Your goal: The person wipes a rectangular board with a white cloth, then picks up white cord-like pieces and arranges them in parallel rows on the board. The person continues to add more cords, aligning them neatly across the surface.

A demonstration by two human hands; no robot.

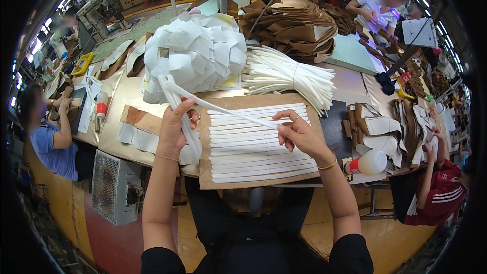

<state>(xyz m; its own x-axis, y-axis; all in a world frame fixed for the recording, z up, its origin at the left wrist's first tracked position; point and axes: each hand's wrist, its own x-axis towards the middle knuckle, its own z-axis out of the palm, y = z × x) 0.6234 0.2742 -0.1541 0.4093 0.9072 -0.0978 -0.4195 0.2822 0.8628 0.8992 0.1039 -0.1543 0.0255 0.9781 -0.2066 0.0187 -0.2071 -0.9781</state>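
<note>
My left hand [175,131] is closed around several white strips [192,144] whose ends hang down below it. One white strip [231,113] stretches from there to my right hand [303,136], which pinches its far end between thumb and fingers. Both hands are above a brown cardboard sheet [238,102] on the table in front of me. Rows of white strips [258,166] lie side by side across that sheet. Just beyond it rests a tied bundle of white strips [291,73].
A large heap of pale fabric pieces [195,53] stands behind my left hand. Stacked brown leather pieces [289,23] lie at the back. A white bottle with a red band [372,162] lies at the right, near cut pieces [380,124]. Co-workers sit on both sides.
</note>
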